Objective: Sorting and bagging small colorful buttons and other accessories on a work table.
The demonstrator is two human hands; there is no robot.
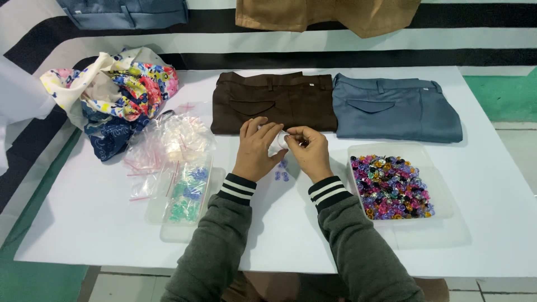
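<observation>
My left hand (pixel 255 148) and my right hand (pixel 311 150) meet over the middle of the white table (pixel 100 235). Together they pinch a small clear plastic bag (pixel 283 140) between the fingertips. Below the hands, several small blue beads (pixel 282 170) lie loose on the table. A clear tray (pixel 442 196) at my right holds a heap of many-coloured beads (pixel 390 186). At my left a second clear tray (pixel 182 223) holds small bags filled with green and blue beads (pixel 187 196).
Folded brown trousers (pixel 274 102) and folded grey-blue trousers (pixel 394 106) lie side by side behind the hands. A pile of empty clear bags (pixel 168 142) and a bundle of flowered cloth (pixel 114 95) sit at the far left. More garments hang at the back.
</observation>
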